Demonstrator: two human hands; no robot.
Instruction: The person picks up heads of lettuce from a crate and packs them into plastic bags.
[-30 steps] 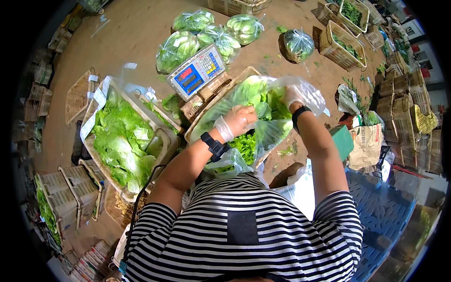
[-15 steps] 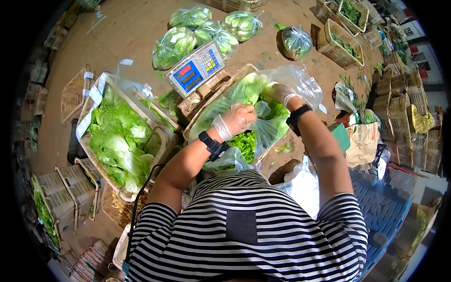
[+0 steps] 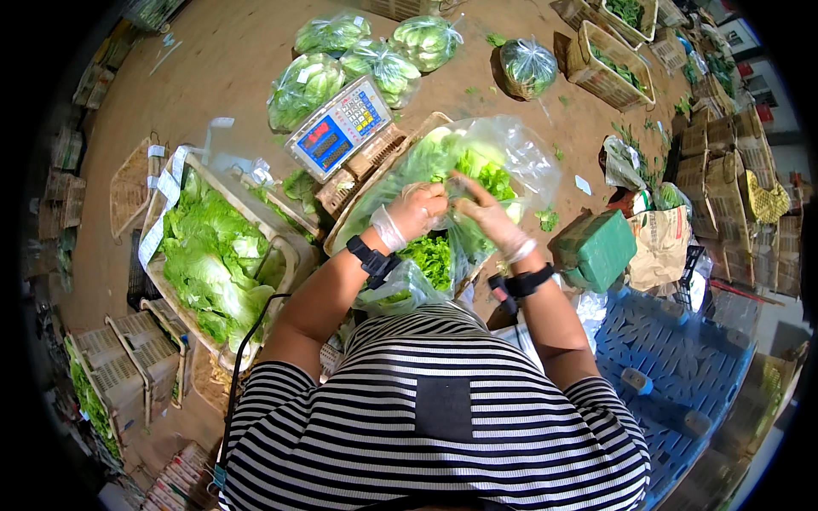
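Observation:
A clear plastic bag [image 3: 527, 153] holding leafy green lettuce [image 3: 484, 173] lies over a beige crate [image 3: 436, 119] in front of me. My left hand [image 3: 413, 210], in a thin clear glove, is closed on the bag's gathered film near its middle. Close beside it, my right hand [image 3: 490, 220], also gloved, grips the film on the right side, its forefinger pointing toward the left hand. More frilly greens [image 3: 429, 260] show below the hands. A digital scale display [image 3: 336, 128] stands just beyond the crate, to the left.
A crate of loose lettuce [image 3: 209, 247] stands left. Bagged cabbages [image 3: 307, 89] and a round bagged bundle [image 3: 528, 68] sit on the floor ahead. To the right are a green box [image 3: 596, 251], a brown paper sack [image 3: 659, 247] and a blue plastic pallet [image 3: 673, 375].
My right hand has come out from the bag's far right part, moving toward me and left, close to my left hand. More lettuce shows at the bag's far end.

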